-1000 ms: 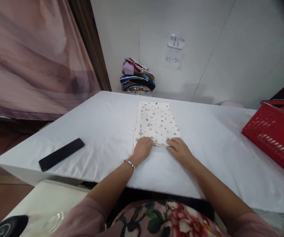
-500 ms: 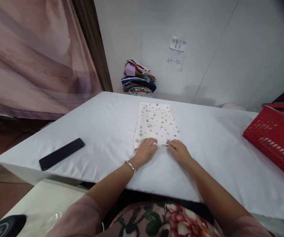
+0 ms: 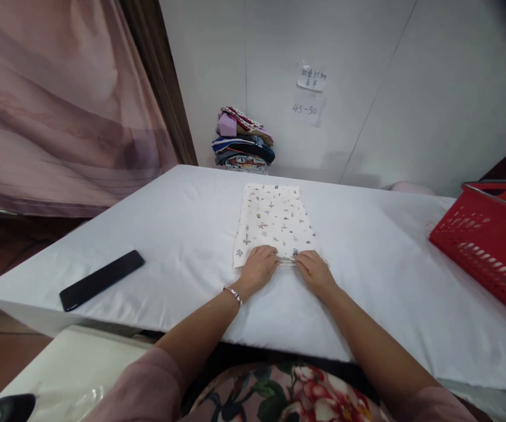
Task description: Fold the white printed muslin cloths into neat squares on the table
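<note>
"What's on the head camera?"

"A printed cloth (image 3: 274, 217), folded flat on the desk (image 3: 182, 234). I've got both hands at its near edge: the left hand (image 3: 259, 266) narrow, fingers and thumb drawn together on the hem, and the right hand (image 3: 316, 272) pinching it likewise, a short stretch of edge showing between them."

"Firm?"

"Both look to be holding cloth, though I can't judge the pressure from here."

"What worries you?"

"The layers. More than one seems to meet at that edge, so if the fingers catch only the upper one, I'd expect the rest to lag and sit skewed. Uneven pulling between the hands could do the same. Then there's the white cover (image 3: 389, 305) underneath, smooth and faintly creased (I wouldn't trust it to stay put); it might slide or bunch with any drag."

"Anything in the way?"

"I doubt it. The black slab (image 3: 102, 280) lies well apart on the left, the red basket (image 3: 490, 240) well apart on the right."
</note>
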Available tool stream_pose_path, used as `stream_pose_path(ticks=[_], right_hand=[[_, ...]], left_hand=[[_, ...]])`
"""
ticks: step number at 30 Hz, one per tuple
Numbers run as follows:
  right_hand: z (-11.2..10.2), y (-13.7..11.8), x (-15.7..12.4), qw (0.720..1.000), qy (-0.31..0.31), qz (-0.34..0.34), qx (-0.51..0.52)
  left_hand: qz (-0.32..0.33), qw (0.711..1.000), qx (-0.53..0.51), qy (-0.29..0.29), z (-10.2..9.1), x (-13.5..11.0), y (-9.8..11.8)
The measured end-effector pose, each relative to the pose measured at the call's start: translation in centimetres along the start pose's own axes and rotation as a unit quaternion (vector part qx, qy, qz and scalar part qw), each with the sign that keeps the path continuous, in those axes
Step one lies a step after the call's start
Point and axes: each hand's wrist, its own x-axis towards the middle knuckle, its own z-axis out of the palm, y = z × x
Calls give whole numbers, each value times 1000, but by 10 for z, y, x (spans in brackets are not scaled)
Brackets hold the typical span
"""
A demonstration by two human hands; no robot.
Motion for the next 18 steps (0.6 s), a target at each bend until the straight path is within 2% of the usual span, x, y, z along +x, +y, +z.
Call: stream_pose_path(ticks=[4,10,15,18], right_hand=[[1,0,1,1000,12,-8,-17],[2,1,1,998,-35,-13,-42],[1,7,-5,998,-29,-37,-39],[3,13,-7,999,-14,-28,-22]], left_hand=[[-2,1000,15,8,-1,1,0],[-18,996,77,-37,3,2,1],[-15,993,101,-63,3,2,3],[-4,992,114,-62,4,3,2]])
